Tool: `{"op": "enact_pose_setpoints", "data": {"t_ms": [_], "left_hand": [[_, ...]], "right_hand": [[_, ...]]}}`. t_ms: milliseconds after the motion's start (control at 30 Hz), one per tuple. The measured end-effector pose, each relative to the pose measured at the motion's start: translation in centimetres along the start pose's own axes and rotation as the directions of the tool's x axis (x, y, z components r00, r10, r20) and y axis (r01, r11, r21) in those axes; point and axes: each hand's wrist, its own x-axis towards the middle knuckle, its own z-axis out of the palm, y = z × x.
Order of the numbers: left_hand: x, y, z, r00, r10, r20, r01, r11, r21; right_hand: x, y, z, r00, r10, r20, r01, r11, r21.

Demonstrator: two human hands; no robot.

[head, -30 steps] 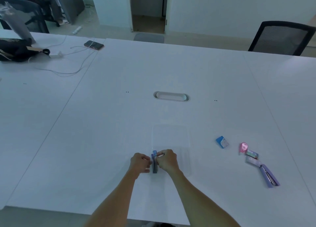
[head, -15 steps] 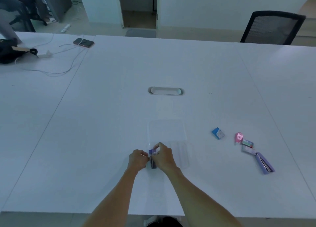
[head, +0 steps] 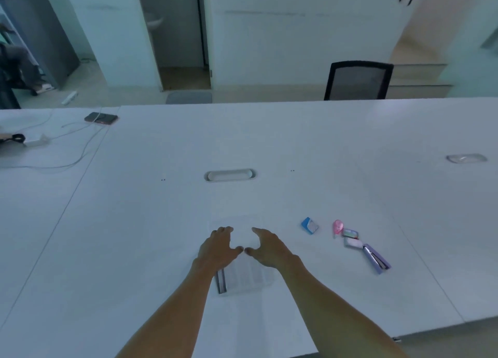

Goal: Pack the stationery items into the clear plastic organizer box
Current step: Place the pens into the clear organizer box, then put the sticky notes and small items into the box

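My left hand [head: 215,249] and right hand [head: 269,248] hover open and empty over the clear organizer box [head: 246,275]; I should steady it before fetching the blue item [head: 309,225].

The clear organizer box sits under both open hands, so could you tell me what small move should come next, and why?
Probably the right hand should reach right for the blue item, the nearest loose piece. Both hands hover open and empty over the clear organizer box, which seems to hold one dark item at its left edge, while the pink item and purple stapler remain outside on the table.
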Motion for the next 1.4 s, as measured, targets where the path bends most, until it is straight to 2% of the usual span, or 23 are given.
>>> {"op": "enact_pose_setpoints", "data": {"t_ms": [300, 733, 933, 1100, 1233, 1333, 1400], "left_hand": [[2.0, 7.3, -0.5, 0.987, 0.160, 0.023, -0.162, 0.984, 0.072], [7.0, 21.1, 7.4, 0.940, 0.290, 0.182, -0.306, 0.950, 0.067], [9.9, 26.4, 11.8, 0.917, 0.320, 0.237, -0.345, 0.936, 0.068], [11.5, 29.5, 14.8, 0.937, 0.280, 0.208, -0.299, 0.952, 0.065], [12.5, 31.6, 16.3, 0.924, 0.257, 0.283, -0.273, 0.962, 0.018], [13.1, 31.7, 17.6, 0.897, 0.280, 0.342, -0.305, 0.952, 0.020], [13.8, 31.6, 18.6, 0.897, 0.297, 0.326, -0.320, 0.947, 0.018]], "right_hand": [[-2.0, 4.6, -7.3, 0.987, 0.126, -0.101, -0.123, 0.992, 0.034], [-3.0, 20.5, -13.7, 0.943, 0.299, -0.146, -0.286, 0.953, 0.103], [-1.6, 26.4, -13.7, 0.933, 0.342, -0.110, -0.324, 0.933, 0.156], [-1.1, 28.7, -13.1, 0.916, 0.365, -0.167, -0.320, 0.915, 0.244], [0.5, 30.2, -11.8, 0.915, 0.363, -0.177, -0.322, 0.920, 0.223], [1.6, 30.5, -11.5, 0.927, 0.330, -0.177, -0.294, 0.934, 0.202], [2.2, 30.7, -11.8, 0.931, 0.307, -0.195, -0.276, 0.946, 0.170]]}}
